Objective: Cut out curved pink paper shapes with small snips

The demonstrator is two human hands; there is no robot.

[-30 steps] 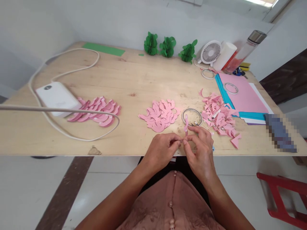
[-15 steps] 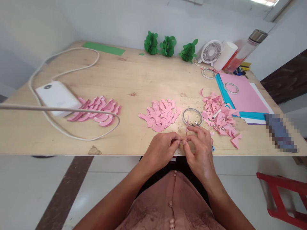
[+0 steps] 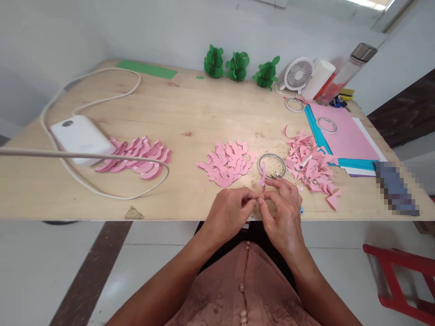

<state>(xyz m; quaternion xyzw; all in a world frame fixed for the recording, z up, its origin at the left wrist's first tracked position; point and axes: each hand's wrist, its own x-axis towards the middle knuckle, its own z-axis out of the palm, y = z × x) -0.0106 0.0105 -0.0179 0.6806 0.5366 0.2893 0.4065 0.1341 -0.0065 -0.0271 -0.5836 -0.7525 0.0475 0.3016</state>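
Pink strip juts beyond left hand and right hand, fingers pinching its end.

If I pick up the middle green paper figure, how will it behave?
The middle green paper figure is probably light, since it looks made of thin paper layers. It may squash if pinched hard, as gaps show between the layers. A push might topple it, because it stands upright.

On the table now: at left, box beside strips, cord across both; midway, cut-outs; just right, tape; next, scraps; farther right, sheets, with roll on top; along the back, ornaments, fan, then bottle.
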